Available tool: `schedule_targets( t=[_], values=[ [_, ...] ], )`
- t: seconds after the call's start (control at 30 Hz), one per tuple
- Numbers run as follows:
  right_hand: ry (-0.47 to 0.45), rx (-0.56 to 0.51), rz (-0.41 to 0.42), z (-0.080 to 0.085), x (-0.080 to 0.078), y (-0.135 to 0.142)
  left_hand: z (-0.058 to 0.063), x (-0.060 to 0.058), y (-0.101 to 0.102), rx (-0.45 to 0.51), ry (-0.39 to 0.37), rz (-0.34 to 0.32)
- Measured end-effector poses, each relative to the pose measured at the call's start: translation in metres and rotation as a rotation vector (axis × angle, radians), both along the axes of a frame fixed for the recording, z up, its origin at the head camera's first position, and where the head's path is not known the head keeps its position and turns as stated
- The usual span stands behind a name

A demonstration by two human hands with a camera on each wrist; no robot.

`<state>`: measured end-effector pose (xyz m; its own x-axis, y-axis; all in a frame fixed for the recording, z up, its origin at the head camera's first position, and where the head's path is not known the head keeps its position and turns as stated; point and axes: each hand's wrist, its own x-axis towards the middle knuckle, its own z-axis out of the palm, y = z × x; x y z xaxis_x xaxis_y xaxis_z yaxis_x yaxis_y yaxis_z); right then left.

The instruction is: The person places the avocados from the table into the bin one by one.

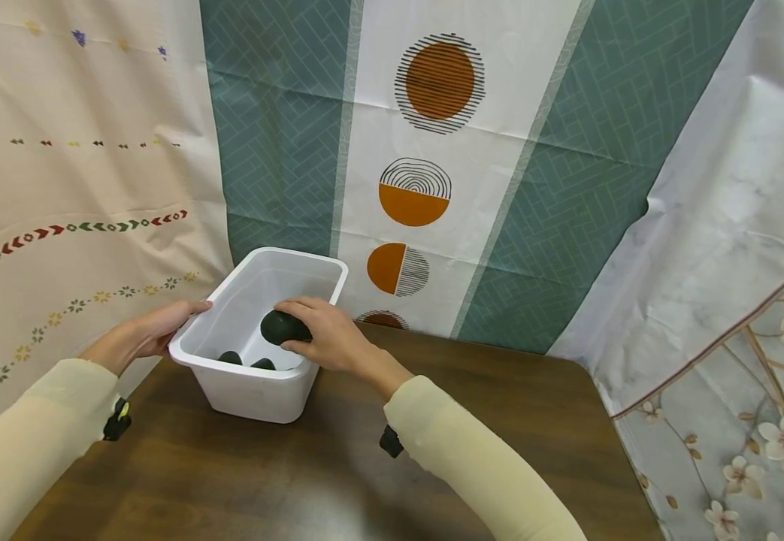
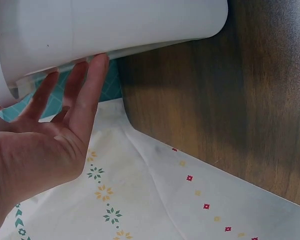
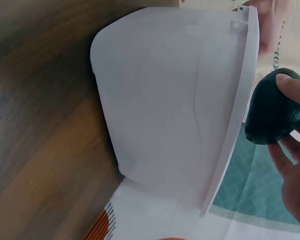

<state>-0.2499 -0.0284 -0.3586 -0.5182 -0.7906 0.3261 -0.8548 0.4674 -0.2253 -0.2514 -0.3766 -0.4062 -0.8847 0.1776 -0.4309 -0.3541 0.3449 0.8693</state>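
Note:
A white plastic tub (image 1: 252, 387) stands on the table at the left. The left hand (image 1: 160, 327) holds its left side, thumb over the rim and fingers against the outer wall; those fingers (image 2: 90, 90) show under the rim in the left wrist view. Over the tub's opening, near its right rim, the right hand (image 1: 331, 334) grips a dark green avocado (image 3: 274, 107) between thumb and fingers, raised above rim level. Lower in the tub lie more dark avocados (image 1: 231, 358), partly hidden by the front wall.
The brown wooden table (image 1: 473, 436) extends to the right of the tub. Behind it hangs a green and white patterned cloth (image 1: 283, 150). A cream cloth (image 1: 80, 180) hangs close on the left, and a floral marbled cloth (image 1: 723, 300) on the right.

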Motion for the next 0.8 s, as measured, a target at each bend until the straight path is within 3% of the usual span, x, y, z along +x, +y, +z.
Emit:
schedule_targets(
  t=[0.13, 0.47, 0.8],
  values=[
    [-0.075, -0.089, 0.002, -0.0001, 0.0007, -0.0023, 0.0017, 0.0005, -0.0001, -0.013, 0.008, 0.000],
    [-0.377, -0.387, -0.035, 0.0053, 0.0008, -0.0050, 0.0028, 0.0018, -0.0007, -0.032, 0.010, -0.002],
    [-0.524, -0.638, -0.102, 0.0094, -0.0022, -0.0044, 0.0016, 0.0006, 0.0008, 0.008, -0.004, -0.001]
  ],
)
